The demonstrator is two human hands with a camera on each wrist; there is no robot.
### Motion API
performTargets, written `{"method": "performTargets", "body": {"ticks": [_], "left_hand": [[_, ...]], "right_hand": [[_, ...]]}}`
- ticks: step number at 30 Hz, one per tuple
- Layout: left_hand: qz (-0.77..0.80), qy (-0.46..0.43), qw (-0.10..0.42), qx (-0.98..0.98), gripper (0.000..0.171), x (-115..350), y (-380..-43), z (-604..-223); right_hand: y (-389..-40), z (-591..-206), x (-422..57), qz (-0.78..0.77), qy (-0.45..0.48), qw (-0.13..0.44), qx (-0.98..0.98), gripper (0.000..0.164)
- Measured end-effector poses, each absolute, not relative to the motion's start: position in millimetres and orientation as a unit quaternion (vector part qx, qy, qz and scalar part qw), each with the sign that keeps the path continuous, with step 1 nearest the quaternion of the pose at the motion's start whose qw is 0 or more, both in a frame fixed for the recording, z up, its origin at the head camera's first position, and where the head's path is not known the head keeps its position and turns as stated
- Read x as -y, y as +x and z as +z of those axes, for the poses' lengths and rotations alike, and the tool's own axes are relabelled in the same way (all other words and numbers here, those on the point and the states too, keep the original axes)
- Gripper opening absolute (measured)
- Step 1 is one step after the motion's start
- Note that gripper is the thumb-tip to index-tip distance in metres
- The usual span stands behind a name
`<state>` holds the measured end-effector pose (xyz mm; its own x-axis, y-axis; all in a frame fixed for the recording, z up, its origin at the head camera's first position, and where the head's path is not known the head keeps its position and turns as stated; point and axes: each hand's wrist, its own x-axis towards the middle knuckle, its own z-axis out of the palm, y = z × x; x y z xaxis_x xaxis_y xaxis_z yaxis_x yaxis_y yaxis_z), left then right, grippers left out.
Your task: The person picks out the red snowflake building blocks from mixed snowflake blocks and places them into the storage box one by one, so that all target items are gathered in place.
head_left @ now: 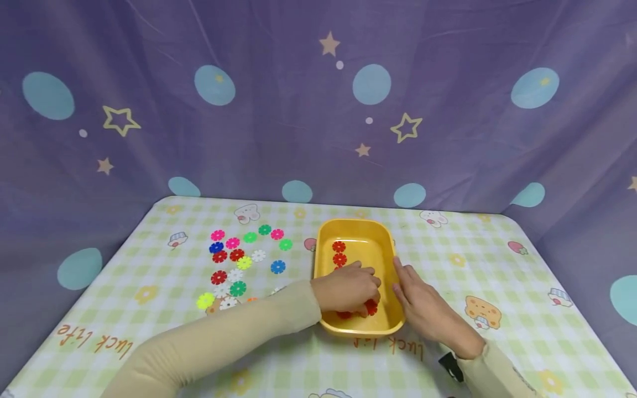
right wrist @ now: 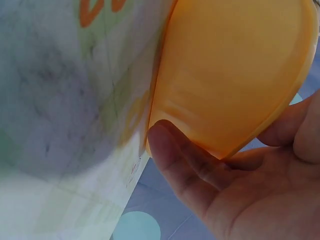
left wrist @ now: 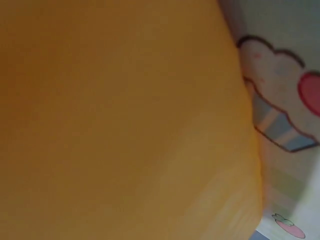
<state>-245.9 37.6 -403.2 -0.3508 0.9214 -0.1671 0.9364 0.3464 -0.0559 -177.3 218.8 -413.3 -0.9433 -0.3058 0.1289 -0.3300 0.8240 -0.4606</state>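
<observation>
A yellow rectangular tray [head_left: 359, 333] stands on the table, with several red snowflake discs [head_left: 339, 246] inside. Two of these line up near its upper left, and others show by my left hand. My left hand [head_left: 346, 288] reaches into the tray with bent fingers; a red snowflake disc [head_left: 371, 307] sits between its thumb and fingers. Part of the tray floor is hidden under that hand. At the tray's right side, my right hand [head_left: 423, 303] grips the wall, its fingers [right wrist: 165, 142] on the outside and thumb over the rim. In the left wrist view, the yellow tray wall [left wrist: 125, 120] fills most of the picture.
Loose snowflake discs in pink, green [head_left: 238, 288], blue [head_left: 278, 267], white, yellow and red lie scattered left of the tray. My left forearm [head_left: 224, 331] passes over the near part of that group. A checked cloth [head_left: 497, 265] covers the table, with a purple curtain [head_left: 298, 138] behind.
</observation>
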Motion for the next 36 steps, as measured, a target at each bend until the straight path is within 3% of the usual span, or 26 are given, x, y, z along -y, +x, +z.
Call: {"method": "performTargets", "body": {"ticks": [4, 7, 12, 15, 24, 36], "left_hand": [[-0.044, 0.564, 0.052, -0.823, 0.021, -28, -245, -398], [-0.014, 0.56, 0.021, -0.828, 0.018, -7, -248, -386], [0.05, 0.521, -0.044, -0.851, 0.01, 54, -266, -367], [0.067, 0.478, -0.05, -0.874, 0.011, 100, -283, -363], [0.08, 0.338, 0.05, -0.936, 0.022, 208, -318, -391], [0.088, 0.294, 0.12, -0.944, 0.023, 227, -337, -401]], "right_hand": [[-179, -410, -218, 0.249, 0.164, 0.019, 0.954, 0.052], [-180, -408, -218, 0.252, 0.156, 0.005, 0.955, 0.052], [-181, -406, -218, 0.252, 0.145, -0.001, 0.957, 0.051], [-181, -407, -218, 0.253, 0.144, -0.002, 0.957, 0.052], [-181, -407, -220, 0.248, 0.139, -0.012, 0.959, 0.051], [-181, -405, -217, 0.24, 0.136, -0.012, 0.961, 0.051]]}}
